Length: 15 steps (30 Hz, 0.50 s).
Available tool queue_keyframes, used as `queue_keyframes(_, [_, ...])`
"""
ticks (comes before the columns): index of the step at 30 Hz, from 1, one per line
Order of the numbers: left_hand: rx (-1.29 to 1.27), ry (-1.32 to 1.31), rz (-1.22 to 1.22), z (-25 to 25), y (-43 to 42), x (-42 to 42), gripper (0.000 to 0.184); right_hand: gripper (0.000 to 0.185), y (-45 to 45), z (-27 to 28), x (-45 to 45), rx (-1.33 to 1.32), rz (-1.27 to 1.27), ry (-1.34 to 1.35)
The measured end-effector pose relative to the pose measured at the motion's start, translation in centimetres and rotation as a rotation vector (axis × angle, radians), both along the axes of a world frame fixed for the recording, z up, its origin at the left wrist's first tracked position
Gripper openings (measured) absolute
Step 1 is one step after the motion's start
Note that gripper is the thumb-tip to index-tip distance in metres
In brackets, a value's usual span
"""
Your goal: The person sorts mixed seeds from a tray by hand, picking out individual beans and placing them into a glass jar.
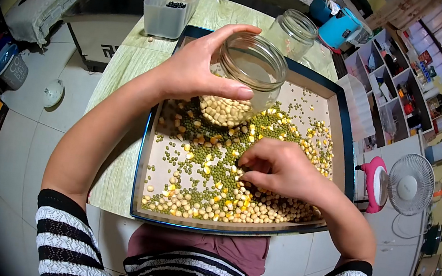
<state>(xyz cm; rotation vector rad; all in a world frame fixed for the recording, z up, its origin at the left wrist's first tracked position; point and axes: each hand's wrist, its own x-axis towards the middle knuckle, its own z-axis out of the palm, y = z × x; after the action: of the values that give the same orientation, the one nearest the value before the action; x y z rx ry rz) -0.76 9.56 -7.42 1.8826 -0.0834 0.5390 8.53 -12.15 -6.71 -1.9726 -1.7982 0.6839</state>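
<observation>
My left hand point(200, 71) grips a glass jar point(258, 83) near its rim, and the jar leans a little over the tray. Pale soybeans point(225, 111) fill the bottom of the jar. Below and to the right, my right hand point(280, 167) is bent down into the beans with thumb and fingertips drawn together; what they pinch, if anything, is too small to make out. The shallow tray point(350, 170) has a dark blue rim and holds mixed green mung beans point(201, 169), yellow corn kernels point(206, 168) and more soybeans along its near side point(273, 210).
A second glass jar point(290, 36) stands behind the tray. At the back left, a translucent plastic container point(162, 16) holds dark beans point(176, 5). A blue kettle point(340, 28) is at the back right; a white fan point(410, 184) and a pink-framed mirror point(374, 184) are at the right.
</observation>
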Motion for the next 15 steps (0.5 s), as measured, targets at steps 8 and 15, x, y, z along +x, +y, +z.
queue_keyframes(8, [-0.014,0.004,-0.005,0.1,-0.03,-0.01,0.094,0.014,0.22,-0.67,-0.37,-0.016,0.081,-0.121])
queue_keyframes(15, [-0.024,-0.005,-0.017,0.02,-0.07,0.08,0.094,0.013,0.08,-1.02,-0.39,0.033,0.163,-0.18])
